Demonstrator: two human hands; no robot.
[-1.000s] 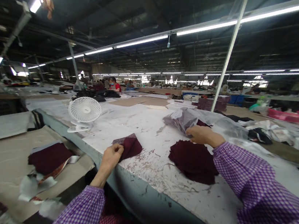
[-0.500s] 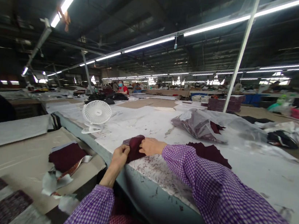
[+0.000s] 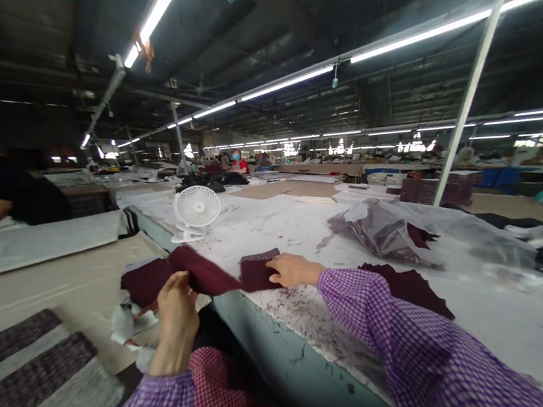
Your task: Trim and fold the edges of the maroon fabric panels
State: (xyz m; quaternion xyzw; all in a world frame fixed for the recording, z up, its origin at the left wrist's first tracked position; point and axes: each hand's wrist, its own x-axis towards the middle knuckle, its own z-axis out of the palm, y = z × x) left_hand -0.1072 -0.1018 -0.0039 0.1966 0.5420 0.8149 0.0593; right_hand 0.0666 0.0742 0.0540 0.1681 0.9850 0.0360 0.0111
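My left hand (image 3: 177, 318) is closed on a maroon fabric piece (image 3: 205, 275), pinching it at the near side. That piece stretches from the lower left surface across the table's corner. My right hand (image 3: 295, 271) rests with fingers apart on a small maroon fabric stack (image 3: 254, 278) with a greyish speckled edge, near the table edge. Left of my left hand lies another maroon piece (image 3: 144, 282), above some pale and patterned scraps (image 3: 126, 321). A maroon piece with zigzag edges (image 3: 410, 288) lies beyond my right forearm.
A small white fan (image 3: 197, 207) stands on the white-covered table (image 3: 279, 221). A clear plastic bag (image 3: 373, 227) with maroon cloth lies further right. Speckled dark strips (image 3: 45, 364) lie at lower left. A person in black (image 3: 18, 187) bends over a surface at far left.
My left hand has moved left and toward me, drawing a maroon piece out from the stack over the table edge. My right hand stays on the stack. The view has turned slightly left.
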